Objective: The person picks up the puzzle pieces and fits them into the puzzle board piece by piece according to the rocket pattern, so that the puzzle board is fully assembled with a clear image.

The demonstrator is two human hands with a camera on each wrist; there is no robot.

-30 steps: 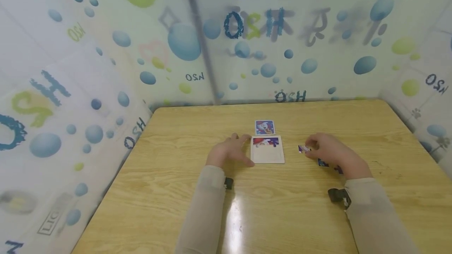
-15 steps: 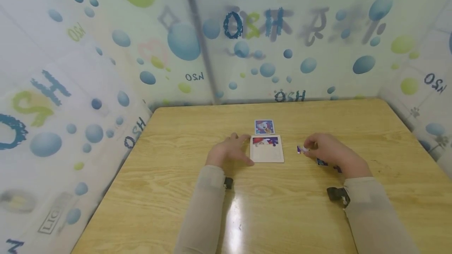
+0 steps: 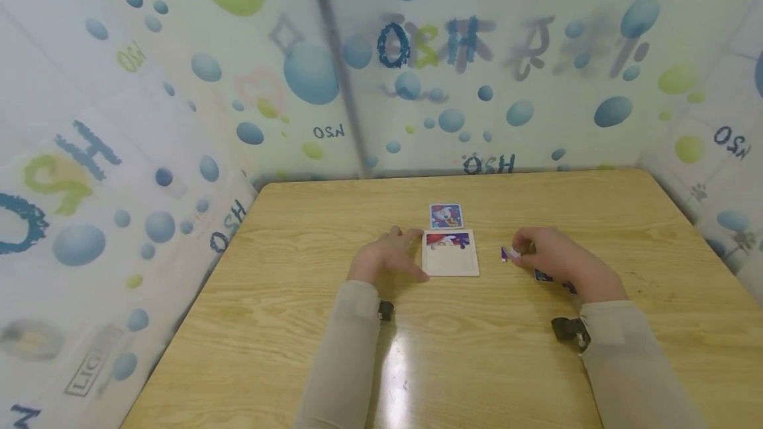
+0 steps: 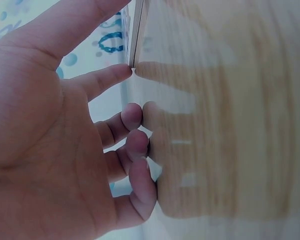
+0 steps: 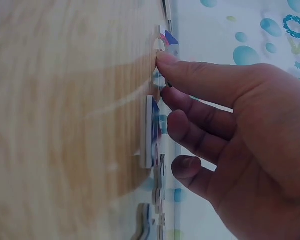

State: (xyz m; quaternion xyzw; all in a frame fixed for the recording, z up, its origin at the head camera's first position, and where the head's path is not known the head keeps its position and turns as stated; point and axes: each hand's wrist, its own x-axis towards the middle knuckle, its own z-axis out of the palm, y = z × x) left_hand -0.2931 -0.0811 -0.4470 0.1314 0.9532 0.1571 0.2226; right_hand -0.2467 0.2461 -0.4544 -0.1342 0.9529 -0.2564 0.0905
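Note:
A square white puzzle tray (image 3: 451, 262) lies on the table, its top strip filled with red, white and purple picture pieces. My left hand (image 3: 390, 255) rests at its left side, thumb and index finger spread and touching the tray's corners; in the left wrist view these two fingers of the left hand (image 4: 50, 125) reach the tray's edge (image 4: 136, 35). Between thumb and fingers my right hand (image 3: 551, 257) pinches a purple and white puzzle piece (image 3: 506, 254), low over the table right of the tray. The right wrist view shows this puzzle piece (image 5: 168, 37) beyond the thumb, partly hidden.
Behind the tray lies a small picture card (image 3: 446, 216) with a white cartoon animal. Dark blue puzzle pieces (image 3: 543, 276) lie under my right hand, partly covered; several puzzle pieces (image 5: 150, 132) show in the right wrist view. A patterned curtain (image 3: 477, 111) hangs behind the table.
The right hand's fingers and the pinched puzzle piece have shifted very slightly left. The left hand and the tray stay in place.

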